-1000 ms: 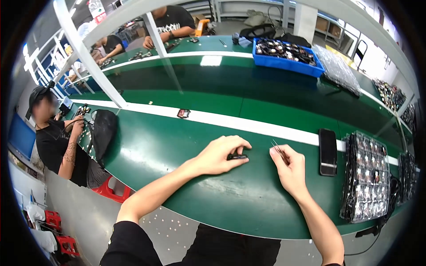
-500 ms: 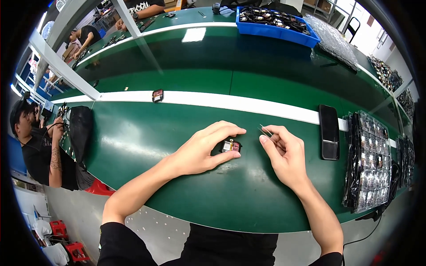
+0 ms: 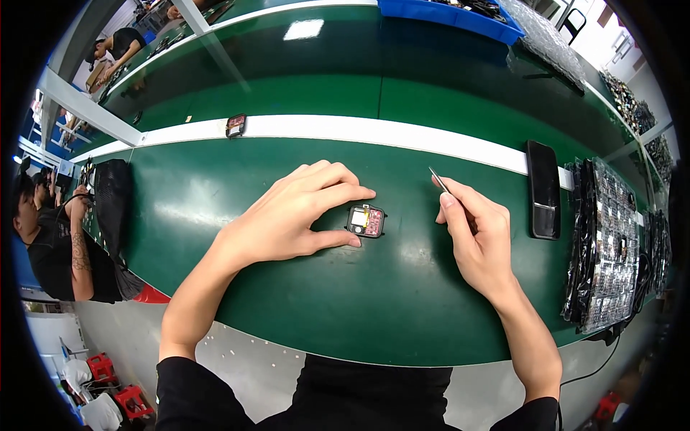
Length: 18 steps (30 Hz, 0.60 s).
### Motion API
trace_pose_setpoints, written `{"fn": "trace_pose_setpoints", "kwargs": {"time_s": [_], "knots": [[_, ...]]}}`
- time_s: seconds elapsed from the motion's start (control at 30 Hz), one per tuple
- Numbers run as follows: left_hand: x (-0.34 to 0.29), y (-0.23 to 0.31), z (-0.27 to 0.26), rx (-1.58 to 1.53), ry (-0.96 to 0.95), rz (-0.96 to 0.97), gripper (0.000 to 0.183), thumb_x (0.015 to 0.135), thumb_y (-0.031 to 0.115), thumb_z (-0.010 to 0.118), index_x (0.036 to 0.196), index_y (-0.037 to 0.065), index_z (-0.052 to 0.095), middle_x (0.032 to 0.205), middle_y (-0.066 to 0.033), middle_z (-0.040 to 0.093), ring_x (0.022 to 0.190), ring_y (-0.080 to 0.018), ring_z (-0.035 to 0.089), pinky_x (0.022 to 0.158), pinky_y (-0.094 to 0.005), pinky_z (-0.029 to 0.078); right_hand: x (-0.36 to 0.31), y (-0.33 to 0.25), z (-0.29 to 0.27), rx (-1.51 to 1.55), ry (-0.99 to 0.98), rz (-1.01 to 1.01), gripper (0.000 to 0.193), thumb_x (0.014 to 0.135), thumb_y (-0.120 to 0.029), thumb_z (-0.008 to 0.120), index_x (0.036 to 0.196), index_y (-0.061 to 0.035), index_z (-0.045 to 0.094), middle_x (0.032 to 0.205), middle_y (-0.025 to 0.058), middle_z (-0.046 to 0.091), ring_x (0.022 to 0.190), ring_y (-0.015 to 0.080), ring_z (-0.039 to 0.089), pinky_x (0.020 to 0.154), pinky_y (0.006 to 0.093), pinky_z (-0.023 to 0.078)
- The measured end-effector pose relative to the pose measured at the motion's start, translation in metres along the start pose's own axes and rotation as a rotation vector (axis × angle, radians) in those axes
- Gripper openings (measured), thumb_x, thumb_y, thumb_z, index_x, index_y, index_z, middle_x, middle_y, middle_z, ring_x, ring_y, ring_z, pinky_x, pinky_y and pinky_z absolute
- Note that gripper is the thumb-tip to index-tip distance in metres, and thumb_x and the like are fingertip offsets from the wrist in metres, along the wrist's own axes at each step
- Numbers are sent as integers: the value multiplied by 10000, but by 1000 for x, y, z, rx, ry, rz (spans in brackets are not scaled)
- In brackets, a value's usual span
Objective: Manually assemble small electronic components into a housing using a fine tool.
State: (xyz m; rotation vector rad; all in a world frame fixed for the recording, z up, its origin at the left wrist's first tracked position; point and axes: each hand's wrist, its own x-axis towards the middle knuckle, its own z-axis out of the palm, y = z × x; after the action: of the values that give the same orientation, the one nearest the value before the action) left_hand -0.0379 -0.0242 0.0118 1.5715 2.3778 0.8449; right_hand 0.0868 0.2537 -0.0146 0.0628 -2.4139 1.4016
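Observation:
A small black device casing (image 3: 366,221), with a reddish circuit board and a pale silvery part inside, lies face up on the green table (image 3: 345,302). My left hand (image 3: 298,212) rests just left of it, thumb and fingers apart around its left side and holding nothing. To the right, my right hand (image 3: 478,233) pinches a pair of tweezers (image 3: 438,179), tips pointing up and left, away from the casing. A second similar casing (image 3: 236,126) sits at the back left on the white strip (image 3: 309,128).
A black smartphone (image 3: 544,190) lies at the right, beside stacked clear plastic trays (image 3: 611,248) of small parts. Beyond the strip stands a blue bin (image 3: 453,18). A person (image 3: 65,237) sits at the left near a black bag (image 3: 113,201); another person (image 3: 118,50) works farther back.
My left hand has drawn left, away from the casing, which now shows whole. My right hand has shifted right, and the tweezers have turned in it. The whole view has tilted downward.

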Motion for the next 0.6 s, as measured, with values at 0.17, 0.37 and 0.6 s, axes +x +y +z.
{"fn": "trace_pose_setpoints", "kwargs": {"time_s": [0.17, 0.37, 0.6], "knots": [[-1, 0, 6, -27, 21, -3, 535, 870, 151, 929, 1374, 105, 756, 1240, -63, 695, 1131, -290, 644, 1002, -424, 513, -7, -10, 1, 220, -65, 172, 207, 1076, -29, 736, 1255, 30, 822, 844, 76, 777, 607, 82, 650, 529, 252, 491], [2, 14, 14, -148, -110, -57, 553, 922, 173, 896, 1438, 113, 705, 1151, -48, 731, 927, -233, 650, 857, -375, 462, -14, -15, -2, 483, -101, 300, 146, 1025, -7, 798, 1154, 21, 858, 834, 65, 796, 612, 58, 653, 520, 232, 485], [3, 4, 22, -200, -50, -31, 540, 892, 233, 923, 1394, 98, 772, 949, -35, 700, 847, -201, 621, 830, -352, 388, -13, -15, 5, 106, -154, 50, 44, 903, 21, 801, 938, 36, 824, 688, 42, 709, 543, 61, 584, 491, 255, 408]]}}
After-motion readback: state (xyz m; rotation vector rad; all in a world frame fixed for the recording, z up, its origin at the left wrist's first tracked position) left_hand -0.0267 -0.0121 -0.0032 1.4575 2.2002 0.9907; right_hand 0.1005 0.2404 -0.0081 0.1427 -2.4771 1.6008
